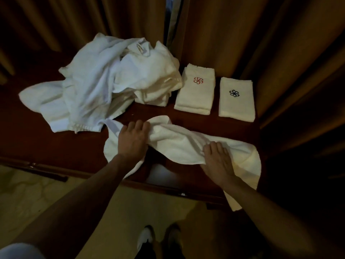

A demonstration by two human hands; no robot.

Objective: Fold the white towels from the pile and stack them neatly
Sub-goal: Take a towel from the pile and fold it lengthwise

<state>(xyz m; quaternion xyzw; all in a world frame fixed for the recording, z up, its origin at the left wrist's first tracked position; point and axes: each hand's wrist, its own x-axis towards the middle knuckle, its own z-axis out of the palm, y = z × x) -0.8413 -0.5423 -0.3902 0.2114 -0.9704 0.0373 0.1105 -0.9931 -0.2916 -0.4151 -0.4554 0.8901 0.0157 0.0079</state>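
A rumpled white towel [179,144] lies across the front of the dark red table [56,144], its right end hanging over the front edge. My left hand [133,142] lies on its left part, fingers curled into the cloth. My right hand [217,162] lies on its right part and bunches the fabric under the fingertips. A loose pile of white towels [104,83] fills the back left. To the right of the pile sit a folded stack with a red emblem [196,90] and a folded towel with a dark blue emblem [236,100].
Brown curtains [242,34] hang close behind and to the right of the table. A pale floor [28,193] lies below the table's front edge, with my feet [160,238] at the bottom.
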